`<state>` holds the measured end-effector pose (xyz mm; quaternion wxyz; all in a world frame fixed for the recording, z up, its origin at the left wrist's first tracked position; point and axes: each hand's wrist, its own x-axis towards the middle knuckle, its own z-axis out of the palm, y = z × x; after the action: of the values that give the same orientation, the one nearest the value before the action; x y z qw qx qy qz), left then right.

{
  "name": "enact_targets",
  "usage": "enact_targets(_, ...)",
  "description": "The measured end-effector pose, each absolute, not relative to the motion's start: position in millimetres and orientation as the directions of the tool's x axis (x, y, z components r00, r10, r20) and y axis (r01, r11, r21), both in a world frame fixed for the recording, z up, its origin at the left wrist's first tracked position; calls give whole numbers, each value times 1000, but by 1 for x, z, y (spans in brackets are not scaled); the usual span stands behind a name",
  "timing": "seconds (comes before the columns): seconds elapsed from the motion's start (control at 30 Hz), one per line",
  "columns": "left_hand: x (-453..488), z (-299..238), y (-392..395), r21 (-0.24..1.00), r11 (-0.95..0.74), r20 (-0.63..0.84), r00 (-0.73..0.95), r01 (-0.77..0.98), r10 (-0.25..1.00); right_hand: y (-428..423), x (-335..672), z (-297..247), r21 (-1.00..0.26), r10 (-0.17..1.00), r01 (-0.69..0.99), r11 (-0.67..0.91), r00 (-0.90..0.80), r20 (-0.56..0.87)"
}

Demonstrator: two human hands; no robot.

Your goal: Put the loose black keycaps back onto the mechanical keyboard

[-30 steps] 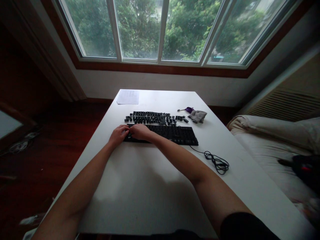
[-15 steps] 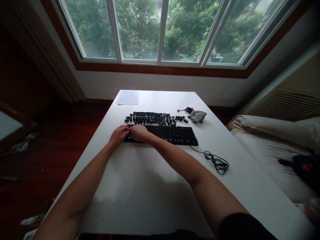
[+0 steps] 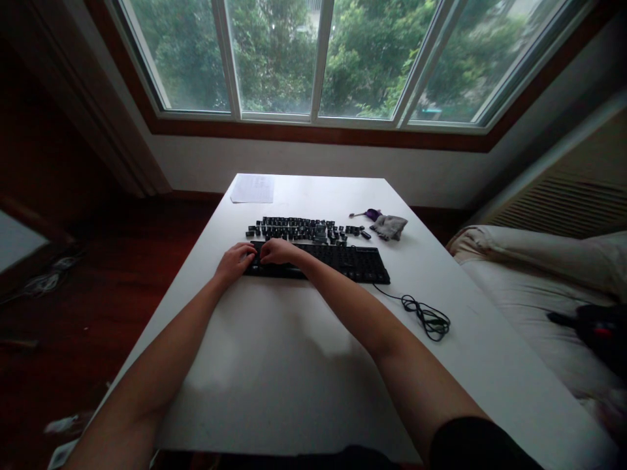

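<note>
A black keyboard (image 3: 337,261) lies across the white table, with many keycaps off it. My left hand (image 3: 234,262) grips the keyboard's left end, fingers over the edge. Just to its right, my right hand (image 3: 280,252) is over the keyboard's left part, its fingers drawn together in a pinch pointing down. Whatever may be between those fingertips is hidden. Behind the keyboard, several loose black keycaps (image 3: 294,228) stand in rough rows.
On the white table (image 3: 274,378), a coiled cable (image 3: 427,318) runs from the keyboard's right side. A grey cloth (image 3: 390,226) and a purple-handled brush (image 3: 372,214) lie at the back right. Paper sheets (image 3: 253,188) lie at the far left corner.
My right hand has moved slightly right along the keyboard, away from my left hand. The left hand keeps its place on the keyboard's end. The view has shifted a little.
</note>
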<state>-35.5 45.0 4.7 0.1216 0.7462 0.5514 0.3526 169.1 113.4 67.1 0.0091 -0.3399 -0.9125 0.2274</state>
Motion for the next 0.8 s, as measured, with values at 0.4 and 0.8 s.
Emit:
enact_targets(0.4,-36,3,46,581,-365,390,144,728,909,76,160,77,-153,645,639,754,-764,-10)
enact_targets(0.8,-31,3,44,573,-368,408,135,732,903,6,164,48,97,655,694,714,-710,259)
